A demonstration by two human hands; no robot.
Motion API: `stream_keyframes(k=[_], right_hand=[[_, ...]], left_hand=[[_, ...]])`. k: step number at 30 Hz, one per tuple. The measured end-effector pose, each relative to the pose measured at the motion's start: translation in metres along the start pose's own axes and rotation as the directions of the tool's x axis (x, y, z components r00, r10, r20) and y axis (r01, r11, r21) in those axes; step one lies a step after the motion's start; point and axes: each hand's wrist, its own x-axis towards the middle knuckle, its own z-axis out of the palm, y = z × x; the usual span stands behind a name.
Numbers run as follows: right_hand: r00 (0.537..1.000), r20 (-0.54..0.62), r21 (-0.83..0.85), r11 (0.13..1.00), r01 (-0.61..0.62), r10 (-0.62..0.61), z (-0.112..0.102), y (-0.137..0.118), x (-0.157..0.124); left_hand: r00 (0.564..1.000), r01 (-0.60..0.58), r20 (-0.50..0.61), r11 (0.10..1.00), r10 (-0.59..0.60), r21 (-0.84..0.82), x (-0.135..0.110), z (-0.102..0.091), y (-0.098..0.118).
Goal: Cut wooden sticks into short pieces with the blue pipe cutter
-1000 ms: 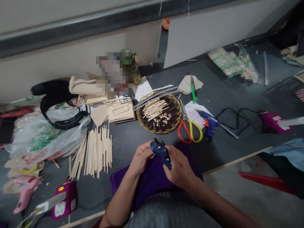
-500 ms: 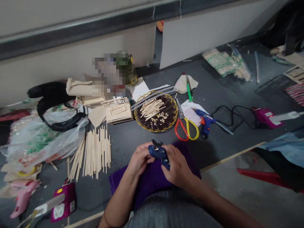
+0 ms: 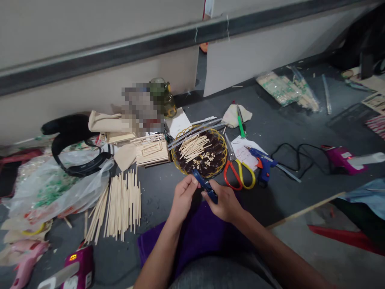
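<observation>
My right hand [image 3: 224, 200] is wrapped round a dark blue hand tool [image 3: 206, 186], which looks like a small cutter or pliers; its exact kind is unclear. My left hand [image 3: 184, 196] is closed in a pinch at the tool's upper end, and whatever is between its fingertips is too small or hidden to name. Both hands are over a purple cloth [image 3: 156, 243] near the table's front edge. Just beyond them stands a round basket [image 3: 221, 172] with a yellow rim, holding short wooden sticks [image 3: 195, 146] and tiny cut pieces [image 3: 204, 160].
Long wooden sticks [image 3: 123, 204] lie at left, beside a plastic bag [image 3: 87, 188]. Stacked stick frames [image 3: 152, 150] adjoin the basket. Scissors [image 3: 240, 174], a blue glue gun [image 3: 264, 170] and a green-handled knife [image 3: 241, 124] lie to the right. A pink glue gun [image 3: 28, 257] is front left.
The hands and the blue tool have moved slightly away from my body, towards the basket. The tool has turned, showing a narrower side. The whole view has shifted a little downward.
</observation>
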Motion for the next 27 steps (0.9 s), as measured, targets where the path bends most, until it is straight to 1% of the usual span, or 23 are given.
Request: stream_keyframes(k=[1, 3, 7, 11, 13, 15, 19, 23, 27], right_hand=[[1.0, 0.001, 0.01, 1.0, 0.002, -0.002, 0.0, 0.002, 0.002], [1.0, 0.005, 0.038, 0.999, 0.006, -0.006, 0.001, 0.006, 0.005], [0.998, 0.051, 0.078, 0.997, -0.025, 0.021, 0.002, 0.006, 0.009], [0.993, 0.108, 0.067, 0.996, -0.062, 0.055, 0.003, 0.004, 0.014], [0.988, 0.14, 0.06, 0.995, -0.077, 0.068, 0.003, 0.004, 0.015], [0.987, 0.144, 0.062, 0.995, -0.082, 0.072, 0.004, 0.004, 0.016], [0.991, 0.114, 0.058, 0.995, -0.078, 0.071, 0.007, 0.005, 0.015], [0.991, 0.103, 0.007, 0.996, -0.092, 0.091, 0.008, 0.005, 0.015], [0.994, 0.073, -0.001, 0.997, -0.083, 0.082, 0.009, 0.003, 0.017]], left_hand=[[0.998, -0.064, -0.016, 0.996, 0.065, 0.064, 0.001, 0.0, -0.001], [0.99, -0.129, -0.038, 0.978, 0.137, 0.163, 0.003, 0.002, -0.005], [0.979, -0.147, -0.099, 0.95, 0.18, 0.277, 0.003, 0.002, -0.013], [0.967, -0.149, -0.14, 0.919, 0.212, 0.365, 0.003, -0.002, -0.019], [0.962, -0.157, -0.147, 0.905, 0.231, 0.395, 0.003, -0.004, -0.021], [0.959, -0.164, -0.144, 0.892, 0.245, 0.42, 0.003, -0.005, -0.022], [0.957, -0.172, -0.136, 0.878, 0.256, 0.446, 0.005, -0.006, -0.023], [0.954, -0.177, -0.145, 0.885, 0.262, 0.432, 0.006, -0.006, -0.022], [0.953, -0.182, -0.146, 0.886, 0.267, 0.427, 0.007, -0.006, -0.022]])
